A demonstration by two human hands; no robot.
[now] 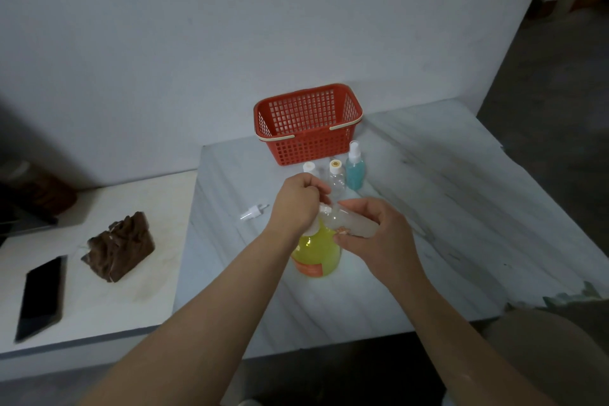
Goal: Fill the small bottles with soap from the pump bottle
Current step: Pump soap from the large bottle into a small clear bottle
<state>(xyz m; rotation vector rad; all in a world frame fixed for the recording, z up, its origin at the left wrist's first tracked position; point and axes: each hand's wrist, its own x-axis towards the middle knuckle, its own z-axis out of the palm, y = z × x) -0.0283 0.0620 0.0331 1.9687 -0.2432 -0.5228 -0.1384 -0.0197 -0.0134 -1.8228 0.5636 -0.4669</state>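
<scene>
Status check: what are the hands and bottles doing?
Left hand grips yellow pump bottle top. Right hand holds small clear bottle tilted at spout. Loose spray cap lies aside, left.

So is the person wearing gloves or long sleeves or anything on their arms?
No gloves: the left hand and right hand are bare. The left forearm and right forearm are bare too, down to the picture's edge, so no sleeves show. I see no watch, ring or bracelet.
</scene>
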